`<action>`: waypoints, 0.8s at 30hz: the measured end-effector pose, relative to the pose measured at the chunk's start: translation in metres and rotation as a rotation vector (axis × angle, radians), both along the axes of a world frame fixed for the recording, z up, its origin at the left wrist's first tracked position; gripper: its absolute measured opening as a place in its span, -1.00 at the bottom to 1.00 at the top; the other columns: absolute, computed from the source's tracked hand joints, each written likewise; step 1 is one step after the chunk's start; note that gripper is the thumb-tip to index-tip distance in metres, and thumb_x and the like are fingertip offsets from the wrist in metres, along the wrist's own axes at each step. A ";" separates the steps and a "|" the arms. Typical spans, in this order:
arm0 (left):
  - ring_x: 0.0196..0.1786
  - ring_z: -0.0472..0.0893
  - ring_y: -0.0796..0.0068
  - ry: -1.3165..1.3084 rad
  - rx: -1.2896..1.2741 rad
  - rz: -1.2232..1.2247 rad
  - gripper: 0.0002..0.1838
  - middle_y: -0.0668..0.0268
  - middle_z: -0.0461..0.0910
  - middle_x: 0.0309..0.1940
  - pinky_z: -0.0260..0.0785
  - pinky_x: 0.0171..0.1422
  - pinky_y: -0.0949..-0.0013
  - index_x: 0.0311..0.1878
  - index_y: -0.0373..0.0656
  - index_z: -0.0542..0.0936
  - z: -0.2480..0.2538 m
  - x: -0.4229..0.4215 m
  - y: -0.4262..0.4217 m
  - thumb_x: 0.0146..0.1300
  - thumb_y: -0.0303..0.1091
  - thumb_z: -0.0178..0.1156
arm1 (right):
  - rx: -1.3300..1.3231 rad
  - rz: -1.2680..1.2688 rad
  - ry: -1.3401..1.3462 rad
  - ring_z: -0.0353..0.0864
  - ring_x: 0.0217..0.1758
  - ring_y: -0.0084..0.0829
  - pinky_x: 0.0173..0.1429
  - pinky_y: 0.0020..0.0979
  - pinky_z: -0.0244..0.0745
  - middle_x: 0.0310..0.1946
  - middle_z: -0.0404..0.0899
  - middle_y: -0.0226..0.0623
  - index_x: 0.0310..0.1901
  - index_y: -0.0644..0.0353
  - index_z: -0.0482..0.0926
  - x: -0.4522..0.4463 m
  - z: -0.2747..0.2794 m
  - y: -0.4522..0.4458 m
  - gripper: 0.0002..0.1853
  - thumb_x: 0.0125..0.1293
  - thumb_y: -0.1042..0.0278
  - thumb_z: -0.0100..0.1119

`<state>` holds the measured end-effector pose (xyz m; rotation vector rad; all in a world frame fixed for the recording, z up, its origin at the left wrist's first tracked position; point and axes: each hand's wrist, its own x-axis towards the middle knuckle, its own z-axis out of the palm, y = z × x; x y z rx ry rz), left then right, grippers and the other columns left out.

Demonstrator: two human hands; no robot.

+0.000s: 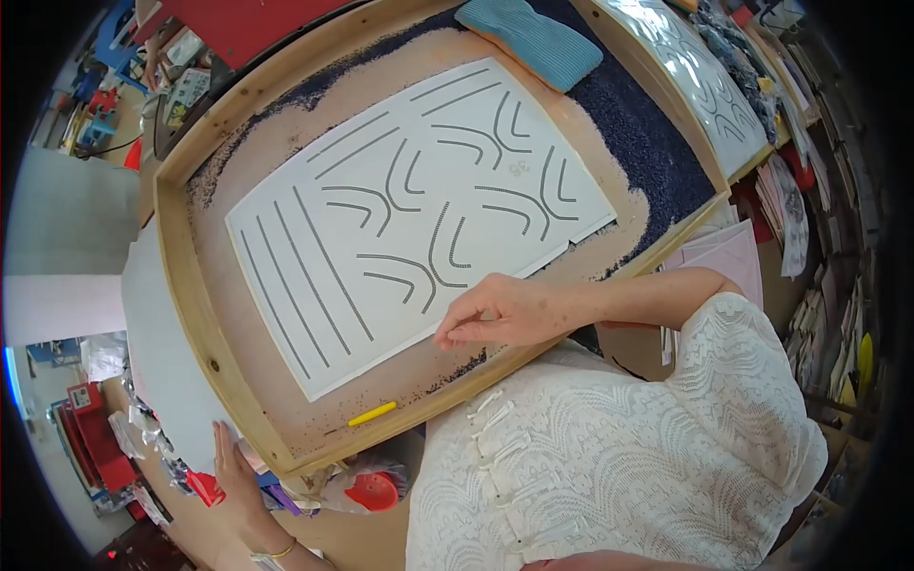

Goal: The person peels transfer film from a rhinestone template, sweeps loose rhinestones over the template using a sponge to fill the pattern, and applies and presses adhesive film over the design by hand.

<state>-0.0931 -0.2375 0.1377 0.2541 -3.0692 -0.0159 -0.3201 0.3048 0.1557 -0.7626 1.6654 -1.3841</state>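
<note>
A white sheet [328,238] with dark dotted straight and curved lines lies inside a shallow wooden-framed tray [221,371]. My right hand [505,312] is at the sheet's near edge, its fingers curled and pressed together. Whatever may be between those fingertips is hidden. Beyond the tray's left corner, my left hand [238,481] rests with straight fingers against a pale board [167,333], a bracelet on its wrist. Dark blue grains [657,152] cover the tray's right side, thinning to scattered bits along the other edges. A blue ribbed pad [533,43] lies at the far end.
A small yellow stick [372,413] lies in the tray's near corner. Below that corner are a red cup-like object [373,491] and plastic bags. Another patterned sheet [709,90] is at the upper right. Crowded shelves [838,314] stand at the right.
</note>
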 end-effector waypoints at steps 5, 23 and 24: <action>0.34 0.59 0.06 0.036 -0.108 -0.029 -0.44 0.07 0.57 0.35 0.46 0.27 0.09 0.42 -0.23 0.47 -0.004 0.008 -0.006 0.35 -0.69 0.00 | -0.002 -0.021 0.016 0.72 -0.05 -0.41 0.07 -0.38 0.57 -0.12 0.78 -0.16 0.06 0.41 0.67 -0.004 0.000 0.004 -0.74 0.49 0.46 0.11; -0.23 0.55 0.52 0.373 0.544 0.164 -0.92 0.30 0.59 -0.36 0.42 -0.17 0.43 -0.29 -0.32 0.62 0.017 -0.023 -0.024 0.22 -0.63 0.35 | 0.069 0.141 0.220 0.77 -0.05 -0.26 0.04 -0.30 0.59 -0.10 0.79 -0.10 0.06 0.34 0.69 -0.030 0.005 -0.026 -0.72 0.47 0.35 0.17; -0.23 0.55 0.53 0.467 0.485 0.230 -0.93 0.31 0.59 -0.36 0.42 -0.17 0.42 -0.29 -0.33 0.61 0.024 -0.019 -0.037 0.24 -0.63 0.33 | 0.058 0.155 0.246 0.77 -0.05 -0.25 0.05 -0.30 0.59 -0.09 0.79 -0.09 0.06 0.34 0.69 -0.035 0.008 -0.033 -0.72 0.47 0.35 0.18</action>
